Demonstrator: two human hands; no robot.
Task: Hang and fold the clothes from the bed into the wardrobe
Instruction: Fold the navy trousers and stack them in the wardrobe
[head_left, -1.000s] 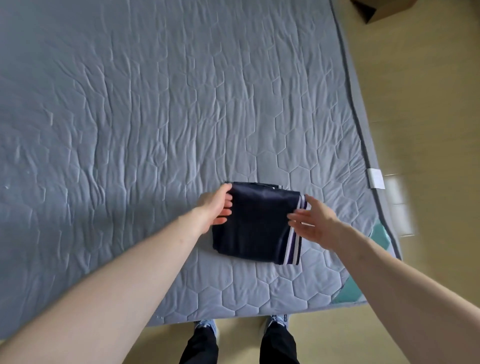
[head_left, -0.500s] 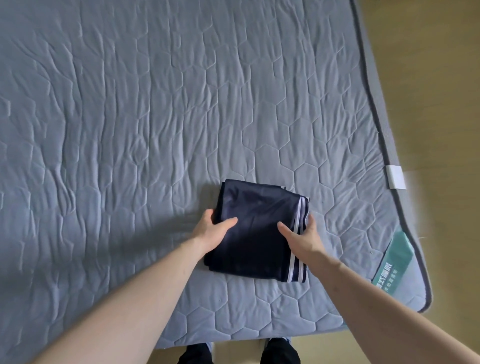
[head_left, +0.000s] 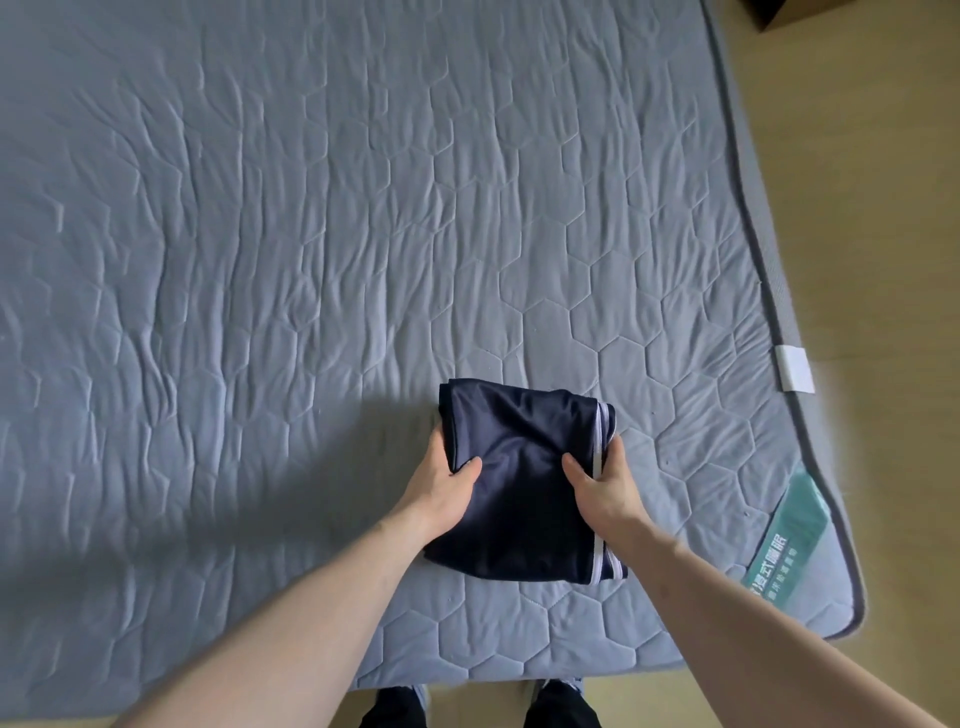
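Garment: a folded navy garment (head_left: 524, 488) with white stripes along its right edge lies on the bed, between the two hands and near the bed's close edge.
Left hand: the left hand (head_left: 444, 486) grips the garment's left edge, thumb lying on top of the cloth and the fingers tucked beneath the fold, out of sight.
Right hand: the right hand (head_left: 602, 486) grips the garment's right edge at the striped band, thumb on top of the dark cloth, fingers wrapped round the outer side.
Lift: whether the garment is off the bed or resting on it cannot be told; its near corner by the right forearm touches or nearly touches the cover.
Bed: a grey-blue quilted cover (head_left: 311, 260) with a hexagon stitch pattern, rumpled beyond and to the left of the left hand.
Label: a green printed label (head_left: 789, 540) sits at the bed's corner, just right of the right forearm.
White tab: a white tab (head_left: 795, 369) sits on the bed's edge, beyond and right of the right hand.
Floor: pale wood floor (head_left: 883, 208) lies right of the bed; dark trouser legs and shoes (head_left: 556, 706) show below the arms.
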